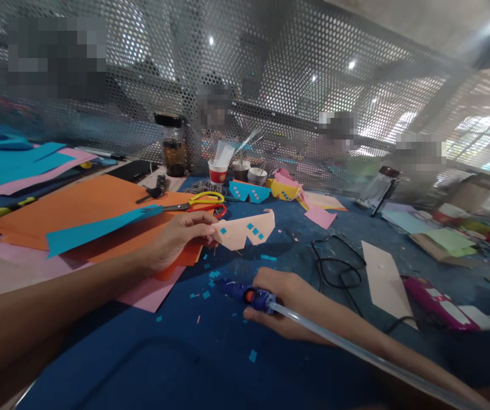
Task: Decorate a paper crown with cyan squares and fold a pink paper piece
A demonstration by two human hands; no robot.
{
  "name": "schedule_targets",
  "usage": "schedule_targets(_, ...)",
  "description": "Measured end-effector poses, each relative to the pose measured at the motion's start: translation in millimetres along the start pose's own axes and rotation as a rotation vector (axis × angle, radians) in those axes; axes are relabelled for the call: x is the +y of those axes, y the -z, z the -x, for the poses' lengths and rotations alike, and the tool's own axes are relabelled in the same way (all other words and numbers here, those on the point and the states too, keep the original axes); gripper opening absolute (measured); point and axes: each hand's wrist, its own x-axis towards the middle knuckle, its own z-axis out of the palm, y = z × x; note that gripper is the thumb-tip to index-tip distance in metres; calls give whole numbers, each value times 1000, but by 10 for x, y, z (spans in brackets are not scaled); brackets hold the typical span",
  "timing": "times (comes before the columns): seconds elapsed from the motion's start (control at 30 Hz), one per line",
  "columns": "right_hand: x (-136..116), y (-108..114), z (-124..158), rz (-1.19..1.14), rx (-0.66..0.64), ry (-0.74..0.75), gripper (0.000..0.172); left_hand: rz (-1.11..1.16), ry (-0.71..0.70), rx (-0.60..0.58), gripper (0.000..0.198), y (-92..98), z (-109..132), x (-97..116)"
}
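From where I'm standing: blue tabletop (134,364). Lidded jar (174,139), dark stuff (175,165) inside, toward 11 o'clock. Peach paper cutout (237,230), long axis roughly 9-to-3, at 11 from right hand (282,291); left hand (180,236) is nearer, pinching its 9 o'clock end. Right hand wraps a glue gun (247,294) aimed toward 10. Paper cup (217,173) beyond, clear strips (224,152) inside. Blue squares (252,356) strewn.

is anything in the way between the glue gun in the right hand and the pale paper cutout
Nothing visible blocks the gap between the glue gun in the right hand and the pale paper cutout in the left hand; only small blue paper bits lie on the table.
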Motion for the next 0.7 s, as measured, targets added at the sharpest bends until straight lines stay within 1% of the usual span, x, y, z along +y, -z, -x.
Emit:
schedule_targets(0.1, 37, -23, 10, 52, -1, 39, 25, -2, -5, -6, 15, 5, -13, -13)
schedule_targets(0.2, 42, -14, 15, 36, -1, 58, 25, -12, 0, -7, 16, 9, -16, -14)
schedule_targets(0.37, -30, 61, -7, -44, -9, 4, 24, -25, 14, 6, 17, 8, -8, 3)
schedule_targets(0.47, -21, 60, -26, -74, -5, 16, 24, -29, 20, 11, 17, 6, -9, 6)
schedule_targets(0.6, 58, 4, -33, -122, 44, 74, 29, -33, 26, 14, 17, 1, -4, 13)
schedule_targets(0.7, 55, 1, -30, -136, 88, 93, 30, -30, 26, 13, 17, -2, 6, 23)
